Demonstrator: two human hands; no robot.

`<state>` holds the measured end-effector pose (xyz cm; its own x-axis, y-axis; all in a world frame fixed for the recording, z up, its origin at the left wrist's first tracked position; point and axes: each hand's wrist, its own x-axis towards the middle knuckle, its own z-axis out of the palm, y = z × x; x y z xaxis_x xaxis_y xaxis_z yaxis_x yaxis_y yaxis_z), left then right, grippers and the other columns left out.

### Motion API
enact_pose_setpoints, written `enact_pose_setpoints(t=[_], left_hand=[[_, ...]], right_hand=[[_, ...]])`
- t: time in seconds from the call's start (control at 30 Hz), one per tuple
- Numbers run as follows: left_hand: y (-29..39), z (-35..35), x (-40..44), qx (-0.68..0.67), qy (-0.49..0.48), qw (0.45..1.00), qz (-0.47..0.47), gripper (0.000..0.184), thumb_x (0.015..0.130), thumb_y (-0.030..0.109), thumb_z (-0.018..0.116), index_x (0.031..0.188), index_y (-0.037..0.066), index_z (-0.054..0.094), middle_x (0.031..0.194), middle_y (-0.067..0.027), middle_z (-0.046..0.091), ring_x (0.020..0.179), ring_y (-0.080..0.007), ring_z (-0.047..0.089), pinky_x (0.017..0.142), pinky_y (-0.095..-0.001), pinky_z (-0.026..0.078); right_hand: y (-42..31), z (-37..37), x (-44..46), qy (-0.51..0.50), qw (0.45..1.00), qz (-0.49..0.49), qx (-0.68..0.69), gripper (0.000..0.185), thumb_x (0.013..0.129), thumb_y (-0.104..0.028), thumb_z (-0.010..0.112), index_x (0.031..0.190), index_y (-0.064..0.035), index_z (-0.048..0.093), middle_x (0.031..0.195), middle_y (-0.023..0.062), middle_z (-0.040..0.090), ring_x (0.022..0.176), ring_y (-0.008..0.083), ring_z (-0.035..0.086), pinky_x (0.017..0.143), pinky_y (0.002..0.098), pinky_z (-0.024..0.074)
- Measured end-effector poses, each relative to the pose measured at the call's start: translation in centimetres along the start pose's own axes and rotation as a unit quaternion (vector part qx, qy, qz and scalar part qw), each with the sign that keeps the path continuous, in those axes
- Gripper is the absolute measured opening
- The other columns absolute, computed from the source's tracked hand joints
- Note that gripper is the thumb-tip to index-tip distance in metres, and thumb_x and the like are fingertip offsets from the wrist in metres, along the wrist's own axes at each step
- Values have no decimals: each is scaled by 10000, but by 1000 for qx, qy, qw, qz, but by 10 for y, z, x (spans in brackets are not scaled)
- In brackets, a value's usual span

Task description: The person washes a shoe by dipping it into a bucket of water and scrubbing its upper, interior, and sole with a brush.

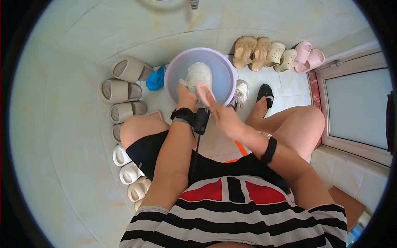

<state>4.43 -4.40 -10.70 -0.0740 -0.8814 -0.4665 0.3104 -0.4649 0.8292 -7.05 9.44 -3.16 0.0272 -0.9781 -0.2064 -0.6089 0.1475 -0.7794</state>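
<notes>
A white shoe is held over the lavender basin, which contains cloudy bluish water. My left hand grips the shoe at its near end, fingers partly hidden by it. In my right hand is a pink-backed scrub brush, its head against or very close to the near side of the shoe. Whether the bristles touch the shoe cannot be made out. Another white shoe stands on the floor just right of the basin.
Beige slippers line the left wall, with a blue plastic bag beside the basin. Brown clogs and pink slides stand along the back wall. A tap juts out above. A framed glass door is at right.
</notes>
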Motion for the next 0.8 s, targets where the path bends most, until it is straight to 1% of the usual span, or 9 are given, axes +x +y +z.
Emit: enact_pose_setpoints(t=[0.03,0.17,0.27,0.33,0.43,0.5,0.53,0.67,0.8], left_hand=[[-4,2,13,-320,90,929,-164,448,971,314,393,1228,-31,520,1236,-161,566,1109,-316,569,1007,-442,429],[-5,3,27,-313,127,932,-132,459,966,337,437,1234,-26,521,1218,-154,578,1084,-289,583,989,-432,443],[-19,1,39,-248,61,958,-129,464,959,369,468,1230,-3,530,1196,-135,590,1083,-262,585,960,-432,465],[-10,14,31,-314,-43,935,-161,432,955,372,487,1212,30,546,1175,-119,598,1034,-249,595,906,-408,496],[-9,19,32,-299,-25,936,-185,426,933,399,514,1191,64,558,1102,-91,609,975,-248,588,850,-399,508],[-10,14,36,-263,26,941,-210,429,918,416,526,1172,72,564,1060,-82,607,953,-248,581,832,-395,507],[-12,9,38,-227,76,942,-234,434,904,434,537,1154,81,570,1018,-73,604,931,-248,574,815,-391,506],[-58,-20,57,-208,8,940,-270,465,876,475,550,1122,81,568,963,-70,587,936,-257,562,812,-400,501],[-28,16,35,-357,-25,912,-200,351,965,241,393,1191,19,544,1132,-150,615,1032,-290,601,960,-451,462]], right_hand=[[4,4,7,-2,1000,6,0,522,947,-176,394,1451,-104,283,870,365,584,829,512,583,792,556,440],[17,0,65,-21,999,32,-23,528,936,-168,401,1448,-96,290,857,354,594,830,505,592,785,563,442],[52,-2,115,-1,996,43,-75,530,923,-159,415,1438,-88,308,866,336,605,823,485,604,772,549,460],[83,-2,137,23,995,-12,-96,555,900,-143,433,1438,-91,308,867,320,612,806,473,610,767,533,477],[77,-5,138,-14,998,14,-60,637,862,-106,447,1463,-98,234,853,309,619,793,472,610,757,517,492],[36,-12,102,-58,995,-17,-84,514,885,-105,464,1394,-91,399,832,301,611,777,445,626,713,501,492],[17,-12,77,-98,992,-5,-74,537,883,-108,467,1412,-107,372,815,300,612,754,442,627,691,505,496],[13,-13,72,-134,977,33,-162,611,887,-118,468,1463,-156,269,760,285,615,678,434,625,622,527,491],[52,-8,136,-36,975,15,-218,745,818,-59,484,1485,-145,164,781,253,643,678,427,638,621,513,510]])
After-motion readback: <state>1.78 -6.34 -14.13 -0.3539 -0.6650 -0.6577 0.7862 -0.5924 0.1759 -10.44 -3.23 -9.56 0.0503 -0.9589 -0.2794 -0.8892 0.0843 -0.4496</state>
